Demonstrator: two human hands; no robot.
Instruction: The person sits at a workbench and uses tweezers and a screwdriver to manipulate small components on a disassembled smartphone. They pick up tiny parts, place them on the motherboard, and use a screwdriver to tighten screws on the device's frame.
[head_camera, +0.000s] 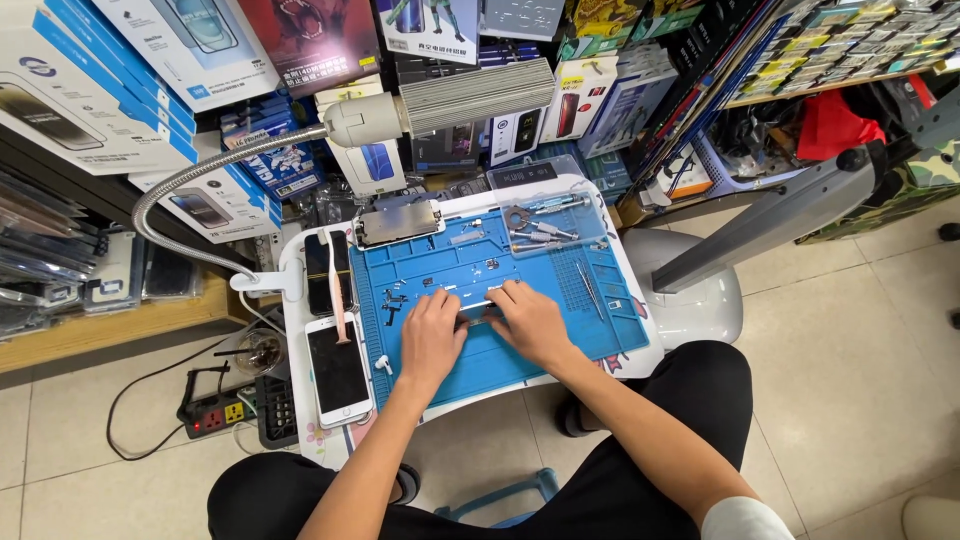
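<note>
While both hands pinched it, the thin metal strip (478, 305) lay between left hand (432, 335) and right hand (528, 322) on the mat (590, 335); it looked light, stiff, easily bent, best gripped at its ends.

mat (480, 365): matt blue rubber | lamp head (478, 96): ribbed grey metal | white phone (338, 368): glossy glass

A white smartphone (338, 370) and a black phone (320, 272) lie left of the blue rubber mat (520, 365), silver tweezers (588, 288) rest at its right, and a grey gooseneck lamp (440, 105) hangs above.
</note>
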